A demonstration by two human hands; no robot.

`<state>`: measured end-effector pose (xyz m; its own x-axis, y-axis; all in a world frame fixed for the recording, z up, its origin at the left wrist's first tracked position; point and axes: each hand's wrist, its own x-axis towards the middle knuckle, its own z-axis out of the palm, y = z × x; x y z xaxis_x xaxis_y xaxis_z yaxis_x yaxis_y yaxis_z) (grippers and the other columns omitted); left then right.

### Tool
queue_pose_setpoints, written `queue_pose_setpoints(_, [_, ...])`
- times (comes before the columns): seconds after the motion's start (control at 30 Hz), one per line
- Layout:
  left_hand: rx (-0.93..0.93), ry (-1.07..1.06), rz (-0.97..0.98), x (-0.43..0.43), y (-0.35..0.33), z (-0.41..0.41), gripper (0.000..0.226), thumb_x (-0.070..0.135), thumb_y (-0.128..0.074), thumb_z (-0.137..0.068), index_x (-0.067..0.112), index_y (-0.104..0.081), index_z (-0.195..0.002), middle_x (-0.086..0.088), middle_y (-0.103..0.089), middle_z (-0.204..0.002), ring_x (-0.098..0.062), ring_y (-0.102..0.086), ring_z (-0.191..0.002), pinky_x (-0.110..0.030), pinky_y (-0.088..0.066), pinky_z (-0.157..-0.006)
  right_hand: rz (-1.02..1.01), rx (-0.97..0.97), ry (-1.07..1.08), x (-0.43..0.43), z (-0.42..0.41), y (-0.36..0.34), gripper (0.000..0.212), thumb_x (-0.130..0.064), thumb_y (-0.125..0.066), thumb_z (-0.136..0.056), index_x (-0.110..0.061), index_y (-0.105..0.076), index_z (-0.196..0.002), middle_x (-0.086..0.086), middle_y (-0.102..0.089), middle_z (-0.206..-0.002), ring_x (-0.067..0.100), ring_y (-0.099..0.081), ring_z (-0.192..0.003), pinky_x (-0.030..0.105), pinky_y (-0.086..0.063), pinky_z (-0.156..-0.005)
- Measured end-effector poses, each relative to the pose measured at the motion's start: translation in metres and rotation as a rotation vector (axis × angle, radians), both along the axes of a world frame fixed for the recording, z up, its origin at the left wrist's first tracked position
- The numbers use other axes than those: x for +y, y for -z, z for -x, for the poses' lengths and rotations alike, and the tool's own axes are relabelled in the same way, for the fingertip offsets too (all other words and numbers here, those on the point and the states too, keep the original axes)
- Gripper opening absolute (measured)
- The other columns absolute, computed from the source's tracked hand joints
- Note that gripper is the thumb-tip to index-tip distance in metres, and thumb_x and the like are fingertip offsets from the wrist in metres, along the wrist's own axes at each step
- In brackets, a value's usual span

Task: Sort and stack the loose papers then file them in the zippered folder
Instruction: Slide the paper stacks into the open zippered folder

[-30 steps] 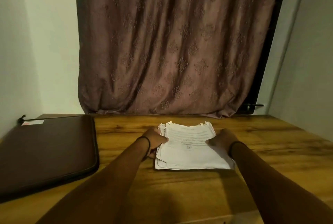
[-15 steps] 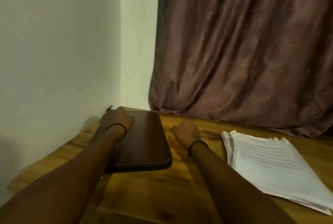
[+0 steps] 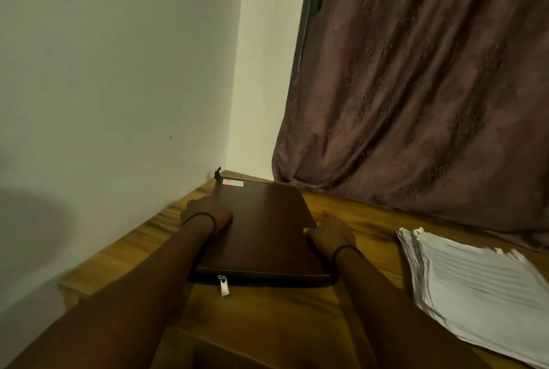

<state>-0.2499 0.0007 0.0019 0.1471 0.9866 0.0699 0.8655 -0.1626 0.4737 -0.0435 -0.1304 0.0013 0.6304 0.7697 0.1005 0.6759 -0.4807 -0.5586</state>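
— Where are my hands?

— Your left hand (image 3: 205,211) lies on the folder's (image 3: 267,223) left edge, back of the hand up. Its fingers are hidden, so I cannot tell whether they grip. Your right hand (image 3: 330,235) is at the folder's right edge, thumb on the cover and fingers curled down the side, holding it. Each wrist wears a thin black band.

— And the folder?

— It lies flat and zipped shut in the table's (image 3: 297,327) far left corner, close to the wall (image 3: 118,86). The zipper pull (image 3: 223,285) hangs off its near edge, and a small label (image 3: 233,183) sits at its far left corner.

— The papers?

— The stack of papers (image 3: 475,288) lies toward the table's right edge, apart from the folder and your right hand, with its far edges ragged. A brown curtain (image 3: 430,86) hangs along the table's far edge.
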Motion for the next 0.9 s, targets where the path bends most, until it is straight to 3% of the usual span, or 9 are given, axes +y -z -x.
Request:
queue_pose_setpoints(0.07, [-0.029, 0.037, 0.018, -0.008, -0.002, -0.011, 0.025, 0.036, -0.052, -0.092, 0.011, -0.054, -0.095, -0.011, -0.062, -0.104, -0.027, -0.059, -0.098, -0.033, -0.050, -0.083, 0.008, -0.021, 0.028, -0.011, -0.011, -0.001, 0.025, -0.041, -0.064, -0.090, -0.017, -0.067, -0.095, 0.007, -0.069, -0.113, 0.026, -0.064, -0.097, 0.028, -0.043, -0.070])
queue_pose_setpoints(0.17, [-0.037, 0.057, -0.002, -0.023, -0.004, -0.026, 0.029, 0.035, -0.052, -0.094, 0.008, -0.060, -0.102, -0.004, -0.058, -0.084, -0.022, -0.060, -0.087, -0.030, -0.047, -0.072, 0.055, -0.081, 0.065, -0.026, -0.024, -0.002, 0.025, -0.040, -0.062, -0.092, -0.016, -0.061, -0.088, 0.012, -0.067, -0.111, 0.030, -0.063, -0.101, 0.029, -0.041, -0.071])
queue_pose_setpoints(0.27, [-0.035, 0.091, -0.011, -0.039, -0.005, -0.034, 0.043, 0.044, -0.053, -0.095, 0.006, -0.055, -0.117, -0.010, -0.063, -0.105, -0.024, -0.059, -0.095, -0.032, -0.047, -0.080, 0.060, -0.143, 0.116, -0.038, -0.026, -0.001, 0.032, -0.039, -0.063, -0.091, -0.009, -0.063, -0.100, 0.014, -0.066, -0.112, 0.032, -0.062, -0.102, 0.033, -0.050, -0.080])
queue_pose_setpoints(0.37, [-0.074, 0.115, -0.006, -0.044, 0.001, -0.032, 0.057, 0.051, -0.054, -0.093, 0.005, -0.051, -0.126, -0.014, -0.060, -0.123, -0.028, -0.059, -0.107, -0.034, -0.046, -0.084, -0.054, -0.401, 0.114, -0.049, -0.003, -0.002, 0.029, -0.040, -0.058, -0.092, -0.013, -0.062, -0.099, 0.010, -0.065, -0.105, 0.029, -0.061, -0.096, 0.034, -0.050, -0.079])
queue_pose_setpoints(0.43, [-0.116, 0.116, 0.014, -0.044, 0.008, -0.025, 0.059, 0.054, -0.054, -0.091, 0.005, -0.052, -0.122, -0.015, -0.062, -0.118, -0.027, -0.059, -0.099, -0.033, -0.045, -0.076, -0.138, -0.330, -0.037, -0.057, 0.029, -0.001, 0.030, -0.045, -0.052, -0.094, -0.017, -0.063, -0.088, 0.004, -0.065, -0.091, 0.024, -0.062, -0.085, 0.034, -0.050, -0.073])
queue_pose_setpoints(0.5, [-0.213, 0.126, 0.034, -0.048, 0.013, -0.016, 0.053, 0.053, -0.057, -0.090, 0.008, -0.054, -0.116, -0.012, -0.063, -0.109, -0.023, -0.059, -0.088, -0.034, -0.048, -0.070, -0.077, -0.245, -0.204, -0.069, 0.065, 0.003, 0.044, -0.052, -0.048, -0.096, -0.017, -0.062, -0.075, 0.000, -0.062, -0.073, 0.019, -0.060, -0.071, 0.032, -0.049, -0.063])
queue_pose_setpoints(0.6, [-0.409, 0.192, 0.053, -0.056, 0.016, -0.009, 0.041, 0.047, -0.063, -0.089, 0.013, -0.053, -0.110, -0.006, -0.061, -0.103, -0.024, -0.060, -0.089, -0.042, -0.054, -0.081, -0.041, -0.332, -0.284, -0.083, 0.093, 0.009, 0.053, -0.057, -0.045, -0.096, -0.017, -0.057, -0.064, -0.002, -0.053, -0.059, 0.013, -0.050, -0.055, 0.026, -0.031, -0.049])
queue_pose_setpoints(0.77, [-0.620, 0.392, 0.123, -0.096, 0.027, 0.017, 0.046, 0.044, -0.068, -0.086, 0.017, -0.057, -0.120, -0.001, -0.062, -0.112, -0.018, -0.063, -0.097, -0.026, -0.051, -0.070, -0.098, -0.305, -0.271, -0.109, 0.110, 0.026, 0.045, -0.058, -0.059, -0.087, -0.016, -0.063, -0.069, -0.001, -0.063, -0.068, 0.020, -0.061, -0.068, 0.031, -0.049, -0.061])
queue_pose_setpoints(0.9, [-0.497, 0.549, 0.059, -0.116, 0.031, 0.035, 0.057, 0.040, -0.072, -0.084, 0.017, -0.055, -0.133, 0.001, -0.056, -0.127, -0.012, -0.053, -0.108, -0.018, -0.042, -0.077, -0.113, -0.291, -0.257, -0.114, 0.116, 0.030, 0.023, -0.040, -0.061, -0.090, -0.020, -0.062, -0.078, -0.002, -0.065, -0.079, 0.019, -0.060, -0.074, 0.031, -0.047, -0.063])
